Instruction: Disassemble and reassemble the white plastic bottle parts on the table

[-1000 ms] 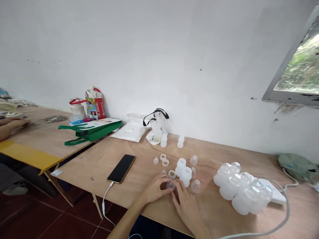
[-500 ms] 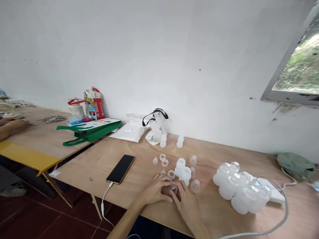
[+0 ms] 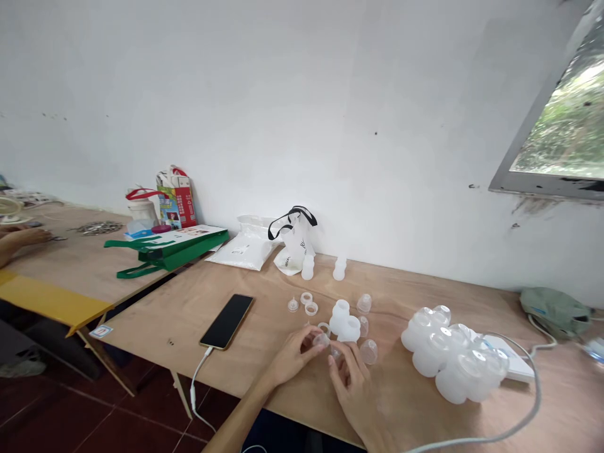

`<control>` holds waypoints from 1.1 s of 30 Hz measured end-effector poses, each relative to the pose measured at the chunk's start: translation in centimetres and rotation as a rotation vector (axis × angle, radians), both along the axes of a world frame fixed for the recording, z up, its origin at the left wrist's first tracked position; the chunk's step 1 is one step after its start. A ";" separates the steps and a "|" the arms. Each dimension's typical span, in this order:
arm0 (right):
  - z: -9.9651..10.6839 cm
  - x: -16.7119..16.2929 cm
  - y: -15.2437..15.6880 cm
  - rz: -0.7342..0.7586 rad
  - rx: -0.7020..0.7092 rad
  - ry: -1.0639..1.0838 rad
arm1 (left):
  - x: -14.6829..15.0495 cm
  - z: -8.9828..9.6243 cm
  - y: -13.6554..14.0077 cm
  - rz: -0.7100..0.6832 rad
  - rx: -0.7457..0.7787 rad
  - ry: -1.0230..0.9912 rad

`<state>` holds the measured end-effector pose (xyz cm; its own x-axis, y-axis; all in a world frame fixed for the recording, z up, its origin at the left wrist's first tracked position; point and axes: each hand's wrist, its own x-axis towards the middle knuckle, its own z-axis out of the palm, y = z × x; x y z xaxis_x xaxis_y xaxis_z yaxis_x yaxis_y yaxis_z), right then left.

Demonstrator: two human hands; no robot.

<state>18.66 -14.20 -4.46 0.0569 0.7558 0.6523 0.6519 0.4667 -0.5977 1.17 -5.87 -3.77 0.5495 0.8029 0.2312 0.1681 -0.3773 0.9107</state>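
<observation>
At the table's near edge, my left hand (image 3: 293, 355) pinches a small clear rounded piece (image 3: 321, 340) between thumb and fingers. Close beside it, my right hand (image 3: 352, 380) has curled fingers at a second clear piece (image 3: 335, 351), partly hidden and too small to make out fully. Just beyond are small milky bottles (image 3: 350, 328) standing together, with clear dome caps (image 3: 369, 352) to their right. White screw rings (image 3: 311, 308) lie further left, beside a clear bottle teat (image 3: 293, 305).
A phone (image 3: 227, 321) on a cable lies left. Several upturned milky bottles (image 3: 455, 365) cluster right, near a white box (image 3: 512, 358) and grey cable. Two bottles (image 3: 340, 268) stand before white bags (image 3: 248, 242). Another person's hand (image 3: 26, 238) shows far left.
My hands were together around one clear piece; they have moved slightly apart. The left hand now raises a clear piece to the left, and the right hand has shifted right. The view drifts slightly.
</observation>
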 end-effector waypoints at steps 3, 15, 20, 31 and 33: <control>0.2 -0.2 0.0 -0.004 0.011 -0.019 | 0.3 0.0 0.2 -0.005 -0.090 -0.124; -1.3 -0.1 0.5 -0.044 0.011 0.059 | 2.6 -1.3 -0.4 0.008 -0.169 -0.230; -0.9 -0.1 0.6 -0.046 0.054 0.026 | 2.3 -0.8 -0.6 0.005 -0.174 -0.221; -1.3 0.3 0.6 0.015 0.057 0.040 | 2.4 -0.6 -0.8 -0.001 -0.209 -0.275; -1.2 0.3 0.5 0.011 0.056 0.002 | 2.4 -0.8 -0.8 -0.015 -0.217 -0.286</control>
<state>18.97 -13.69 -5.69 0.0503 0.7184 0.6938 0.6451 0.5070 -0.5717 3.53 -6.64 -4.54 0.4994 0.8423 0.2027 -0.1097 -0.1706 0.9792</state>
